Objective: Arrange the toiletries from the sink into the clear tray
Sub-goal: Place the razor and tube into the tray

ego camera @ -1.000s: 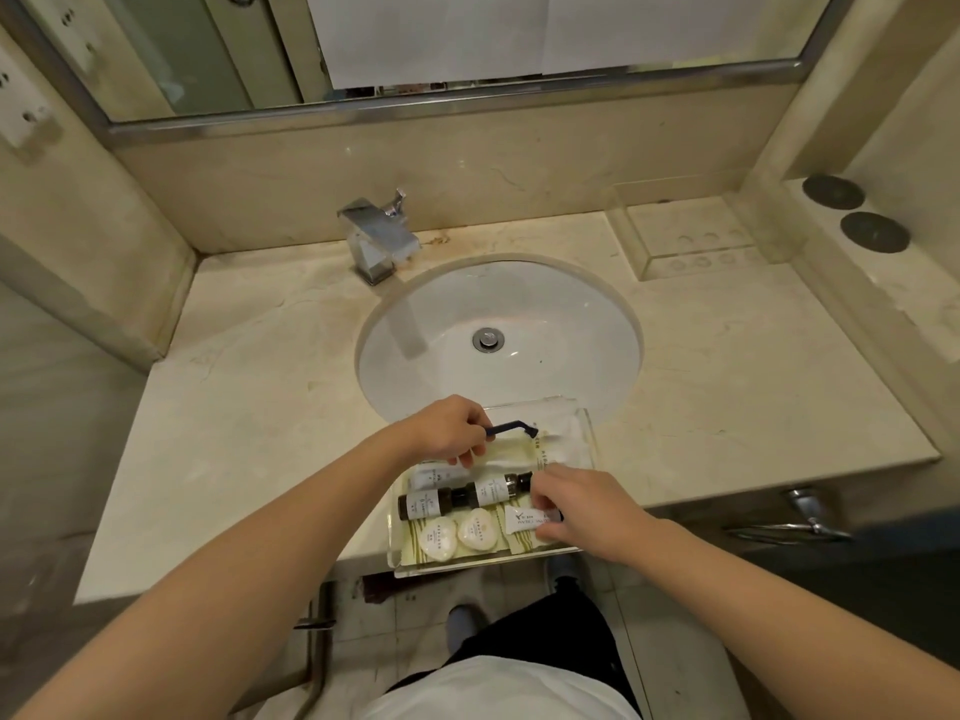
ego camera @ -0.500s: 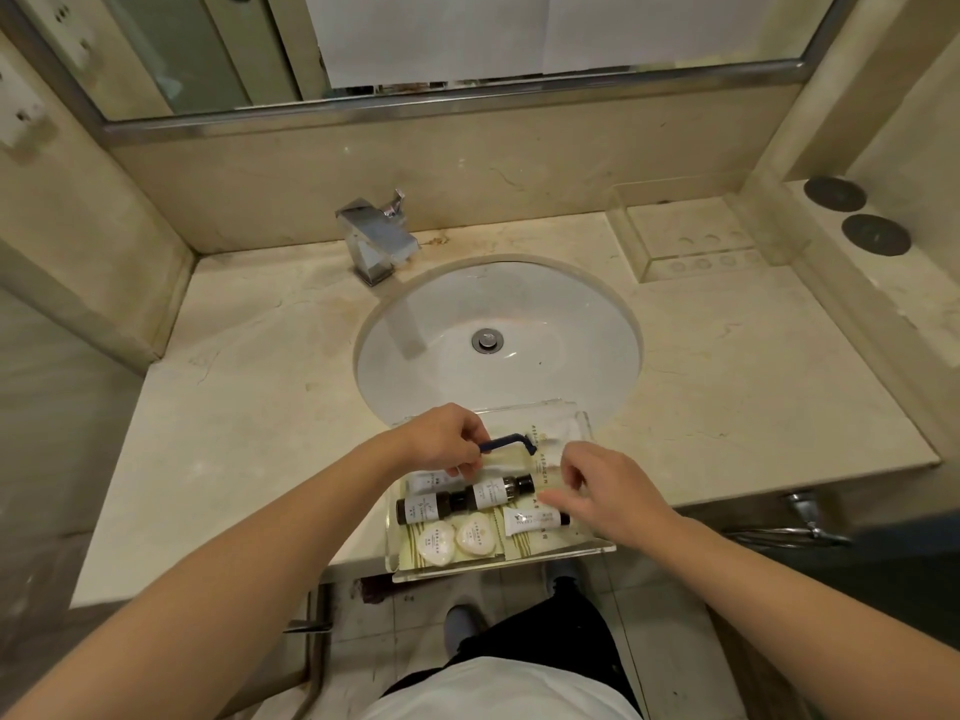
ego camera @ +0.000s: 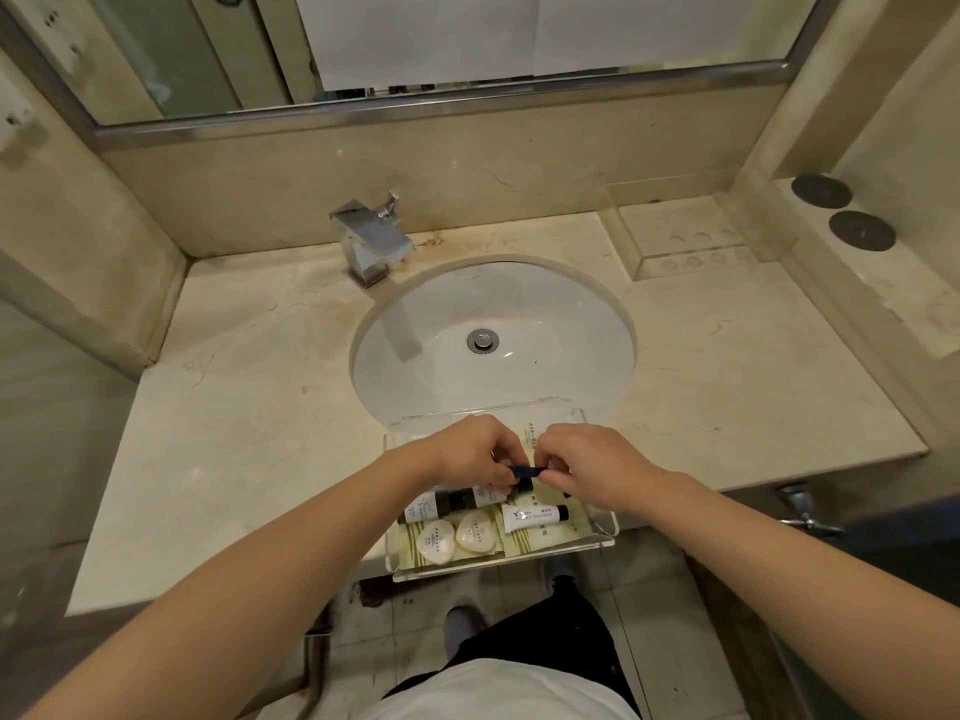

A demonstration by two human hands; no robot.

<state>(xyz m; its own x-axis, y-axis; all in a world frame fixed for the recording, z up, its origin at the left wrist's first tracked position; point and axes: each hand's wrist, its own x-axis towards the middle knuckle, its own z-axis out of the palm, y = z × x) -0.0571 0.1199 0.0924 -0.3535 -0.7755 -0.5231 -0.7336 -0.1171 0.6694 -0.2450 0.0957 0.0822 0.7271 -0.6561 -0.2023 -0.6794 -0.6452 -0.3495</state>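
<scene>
While the clear tray (ego camera: 597,540) overhangs the table edge, it holds two round soaps (ego camera: 457,535), one white tube (ego camera: 532,517) and two small bottles (ego camera: 457,501); above them, left hand (ego camera: 470,454) and right hand (ego camera: 597,467) both pinch a dark razor (ego camera: 522,471); beyond the tray lies the sink (ego camera: 545,356).

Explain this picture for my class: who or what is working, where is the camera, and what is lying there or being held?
No machine here: a person works with two bare hands. The one picture comes from a camera worn on the head, looking down at a marble counter with a white sink and a faucet. At the counter's front edge lies a clear tray holding small dark bottles, a white tube and two round wrapped soaps. Over the tray, the left hand and the right hand together pinch a small dark blue item, too hidden to name surely.
</scene>
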